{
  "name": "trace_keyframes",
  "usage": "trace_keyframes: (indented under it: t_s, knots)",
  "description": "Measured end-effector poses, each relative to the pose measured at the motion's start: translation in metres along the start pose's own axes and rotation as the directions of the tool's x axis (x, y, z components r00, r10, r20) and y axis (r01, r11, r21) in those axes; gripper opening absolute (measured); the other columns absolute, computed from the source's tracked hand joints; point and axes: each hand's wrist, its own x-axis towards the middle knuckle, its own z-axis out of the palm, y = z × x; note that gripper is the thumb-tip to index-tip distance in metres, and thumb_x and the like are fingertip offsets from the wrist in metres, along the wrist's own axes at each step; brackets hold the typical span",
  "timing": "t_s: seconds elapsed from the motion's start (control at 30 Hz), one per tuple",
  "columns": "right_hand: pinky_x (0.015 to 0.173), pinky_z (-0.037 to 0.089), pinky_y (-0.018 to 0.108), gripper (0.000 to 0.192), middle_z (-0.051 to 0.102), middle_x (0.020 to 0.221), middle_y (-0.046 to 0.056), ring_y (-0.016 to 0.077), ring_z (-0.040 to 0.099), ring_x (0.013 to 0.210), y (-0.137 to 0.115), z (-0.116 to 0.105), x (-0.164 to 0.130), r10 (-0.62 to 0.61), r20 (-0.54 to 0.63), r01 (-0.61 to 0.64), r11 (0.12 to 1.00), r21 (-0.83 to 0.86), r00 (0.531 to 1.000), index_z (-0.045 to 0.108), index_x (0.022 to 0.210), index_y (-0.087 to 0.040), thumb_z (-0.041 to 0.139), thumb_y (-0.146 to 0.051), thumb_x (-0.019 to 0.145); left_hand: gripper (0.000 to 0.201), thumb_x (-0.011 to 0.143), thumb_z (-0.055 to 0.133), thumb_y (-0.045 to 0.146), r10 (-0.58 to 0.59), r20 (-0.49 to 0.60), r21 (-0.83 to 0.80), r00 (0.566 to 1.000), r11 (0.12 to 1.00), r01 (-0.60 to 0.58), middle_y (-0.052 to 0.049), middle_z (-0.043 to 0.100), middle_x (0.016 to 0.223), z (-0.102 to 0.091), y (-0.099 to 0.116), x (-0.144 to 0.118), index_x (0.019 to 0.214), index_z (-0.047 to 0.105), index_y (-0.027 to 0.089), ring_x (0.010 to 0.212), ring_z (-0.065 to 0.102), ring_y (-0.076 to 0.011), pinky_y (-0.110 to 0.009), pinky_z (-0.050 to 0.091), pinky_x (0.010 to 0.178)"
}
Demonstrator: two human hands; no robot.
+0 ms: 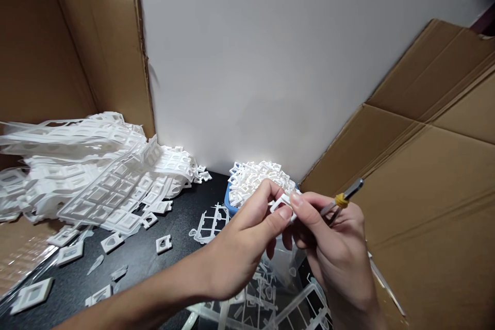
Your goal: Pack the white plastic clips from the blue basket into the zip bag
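Cardboard sheets [425, 165] flank my black worktable [181, 216], where a heap of white plastic frame strips [88, 175] lies at left and a blue tub of cut pieces [255, 178] sits behind. My left hand [240, 247] and right hand [336, 247] together pinch a small white frame piece [284, 203]; the right also grips a yellow-collared tool [342, 198].

The frame [281, 202] pinched between both grips is white. The tool [342, 199] in the right grip [336, 247] is silver with a yellow band. Beyond the grips, white pieces [259, 178] fill a blue bin [229, 204]. The tabletop [181, 216] is black, the cardboard [425, 180] brown.
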Motion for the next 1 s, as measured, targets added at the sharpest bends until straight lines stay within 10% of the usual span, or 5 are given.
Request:
trace_keyframes:
  t_s: [0.37, 1.0]
  knots:
    - [0.045, 0.031, 0.023, 0.029, 0.058, 0.056, -0.002, 0.0077, 0.043, 0.048, -0.005, -0.002, 0.006, 0.028, 0.038, -0.030, 0.999, 0.040, 0.999, 0.076, 0.074, -0.018, 0.074, -0.032, 0.100, 0.020, 0.114, 0.052, 0.040, 0.002, 0.022, 0.229, 1.000, 0.973, -0.007, 0.000, 0.055, 0.103, -0.005, 0.009, 0.002, 0.107, 0.057, 0.022, 0.099, 0.051, -0.0165, -0.031, 0.042, 0.090]
    - [0.044, 0.031, 0.023, 0.032, 0.048, 0.052, -0.006, 0.0074, 0.039, 0.045, 0.002, -0.008, 0.010, 0.062, 0.086, -0.064, 0.998, 0.026, 0.994, 0.071, 0.072, -0.018, 0.072, -0.031, 0.101, 0.023, 0.114, 0.052, 0.042, 0.015, -0.018, 0.101, 1.000, 0.995, -0.013, -0.001, 0.058, 0.099, -0.001, -0.003, 0.005, 0.105, 0.056, 0.021, 0.087, 0.052, -0.0153, -0.031, 0.045, 0.079]
